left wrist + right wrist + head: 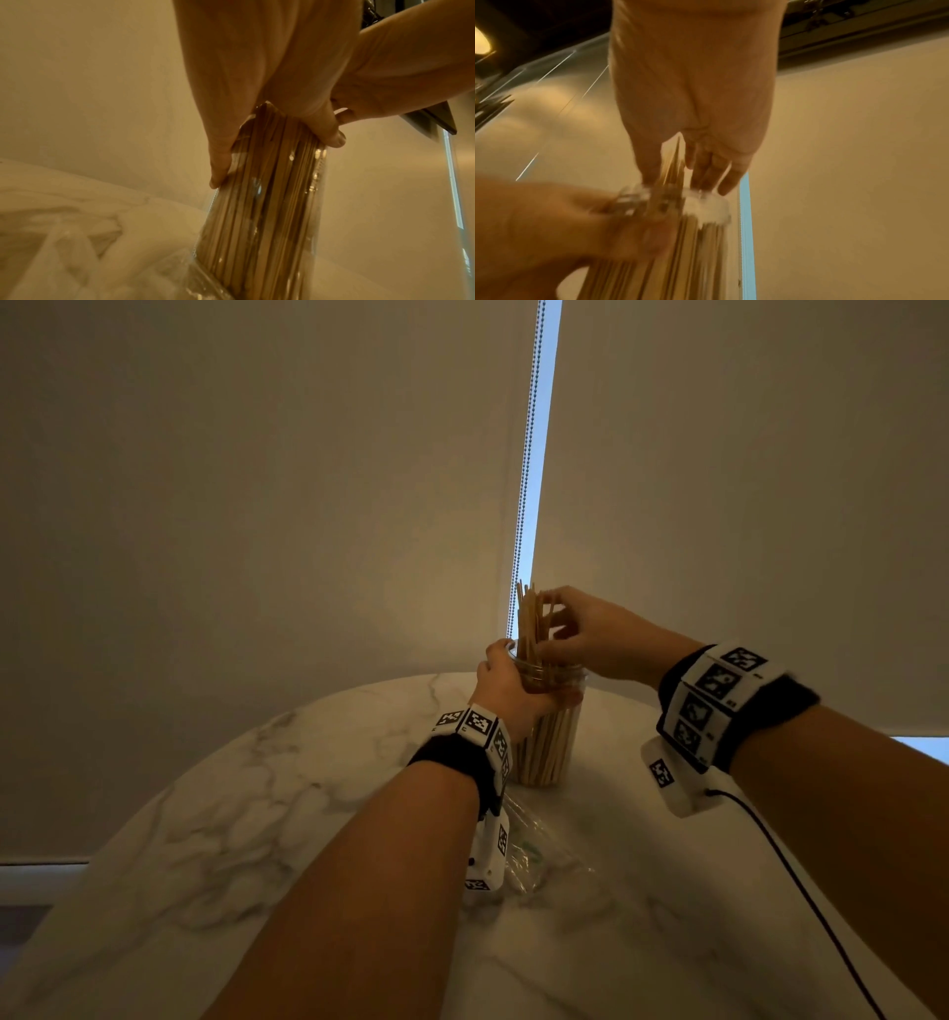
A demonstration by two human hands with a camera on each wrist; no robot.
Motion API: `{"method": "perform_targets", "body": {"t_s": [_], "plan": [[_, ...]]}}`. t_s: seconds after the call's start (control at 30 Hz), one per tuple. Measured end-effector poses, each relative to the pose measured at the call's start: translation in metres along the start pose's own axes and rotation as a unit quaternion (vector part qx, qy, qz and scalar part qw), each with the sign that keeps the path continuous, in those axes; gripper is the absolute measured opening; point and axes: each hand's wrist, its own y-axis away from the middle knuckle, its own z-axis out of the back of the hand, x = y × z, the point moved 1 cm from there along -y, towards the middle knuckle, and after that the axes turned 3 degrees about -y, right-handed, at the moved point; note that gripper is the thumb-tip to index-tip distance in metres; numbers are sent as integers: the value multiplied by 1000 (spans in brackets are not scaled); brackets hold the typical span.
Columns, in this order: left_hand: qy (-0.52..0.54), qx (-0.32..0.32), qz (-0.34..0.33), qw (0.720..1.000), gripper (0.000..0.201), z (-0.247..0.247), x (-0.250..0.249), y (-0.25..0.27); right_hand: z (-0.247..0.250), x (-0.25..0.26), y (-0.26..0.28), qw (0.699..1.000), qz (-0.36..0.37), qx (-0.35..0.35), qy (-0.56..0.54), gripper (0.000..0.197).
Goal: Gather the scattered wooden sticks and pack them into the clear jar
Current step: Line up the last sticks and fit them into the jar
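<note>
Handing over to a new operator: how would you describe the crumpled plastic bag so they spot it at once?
On the round marble table, find the clear jar of wooden sticks. The plastic bag lies just nearer the person, under the left wrist: transparent, wrinkled, flat, faint green print.

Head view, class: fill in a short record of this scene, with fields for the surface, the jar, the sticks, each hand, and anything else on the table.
surface: marble table
jar: clear jar, upright on the table
sticks: wooden sticks standing in the jar, tops poking above its rim
left hand: left hand grips the jar near its top
right hand: right hand pinches the stick tops
other: crumpled plastic bag in front of the jar
</note>
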Motion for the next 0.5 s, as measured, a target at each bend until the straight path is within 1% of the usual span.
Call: {"method": "perform_targets", "body": {"t_s": [0.03, 0.1, 0.13, 0.2, 0.23, 0.3, 0.33, 0.43, 0.47, 0.5], "plan": [[-1, -3, 0, 1000, 123, 0, 0, 0, -5, -3, 0, 1000, 16, -12, 18, 46], [-1, -8, -1, 1000, 122, -1, 0, 1, -10, -9, 0, 995, 34, -86, 49, 26], [0, -11, -3, 1000, 121, -1, 1, 1, -11, -11, 1, 990, 40, -124, 49, 21], [2, -10, -4, 1000, 120, -1, 2, 1, -15, -13, 2, 981, 51, -173, 70, 21], [3, -8, -4, 1000, 120, -1, 1, 1, -16, -13, 2, 976, 56, -183, 107, 22], [3, -5, -5, 1000, 120, -1, 1, 1, -17, -15, -2, 965, 48, -161, 202, 23], [2, -5, -7, 1000, 120, -1, 1, 2, -16, -14, -4, 964, 40, -130, 231, 23], [1, -9, -10, 1000, 116, -1, 1, 3, -13, -12, -11, 966, 32, -9, 257, 32], [-2, -10, -13, 1000, 116, -1, 1, 3, -11, -10, -11, 967, 34, 6, 254, 32], [-5, -9, -14, 1000, 116, -1, 1, 3, -9, -9, -10, 971, 32, 0, 238, 31]]}}
